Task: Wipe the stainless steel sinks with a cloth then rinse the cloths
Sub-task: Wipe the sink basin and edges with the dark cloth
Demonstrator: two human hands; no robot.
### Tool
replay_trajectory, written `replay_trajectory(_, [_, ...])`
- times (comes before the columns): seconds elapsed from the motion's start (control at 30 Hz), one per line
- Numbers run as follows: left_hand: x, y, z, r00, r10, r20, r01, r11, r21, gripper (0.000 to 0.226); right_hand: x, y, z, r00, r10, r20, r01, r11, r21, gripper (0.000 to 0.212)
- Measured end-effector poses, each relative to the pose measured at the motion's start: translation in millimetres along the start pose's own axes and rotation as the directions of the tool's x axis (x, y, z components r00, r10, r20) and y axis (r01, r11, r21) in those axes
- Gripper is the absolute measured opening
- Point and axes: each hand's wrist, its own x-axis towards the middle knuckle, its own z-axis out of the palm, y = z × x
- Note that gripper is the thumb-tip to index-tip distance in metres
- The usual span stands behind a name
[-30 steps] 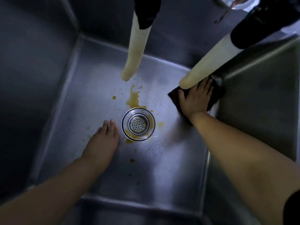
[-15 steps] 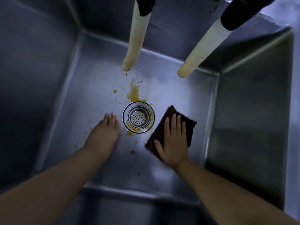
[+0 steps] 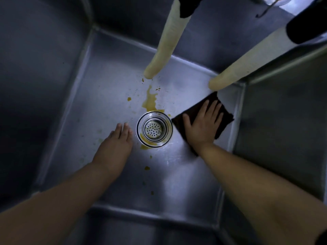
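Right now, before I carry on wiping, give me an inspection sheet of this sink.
Surface: sink floor is wet-looking steel with a yellow-brown stain just behind the drain strainer, plus small spots in front of it.
Job's things: dark cloth lies flat to the right of the strainer.
Clutter: nothing seen.
Grippers: right hand presses flat on the cloth; left hand rests flat on the floor left of the strainer.
Cables: two pale hoses hang into the basin; no water seen running.
Surroundings: steel walls; a metal object at the top right, unclear.
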Motion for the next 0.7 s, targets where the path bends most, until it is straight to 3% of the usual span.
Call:
replay_trajectory(0.2, [-1.7,0.7,4.0,1.0,0.003,-0.015,-0.004,1.0,-0.023,0.074,68.5,-12.7,-5.3,0.971,-0.221,-0.094,0.219,0.975,-0.022,0.086])
replay_trajectory(0.37, [-2.2,0.7,5.2,1.0,-0.003,-0.015,0.002,0.999,-0.052,0.074,73.6,-7.7,-10.2,0.872,-0.49,-0.017,0.486,0.869,-0.093,0.083])
replay_trajectory(0.7, [-14.2,-10.7,-6.3,0.998,0.056,0.027,-0.054,0.995,-0.089,0.085,-77.6,45.9,-0.9,0.739,-0.663,0.121,0.672,0.737,-0.068,0.087])
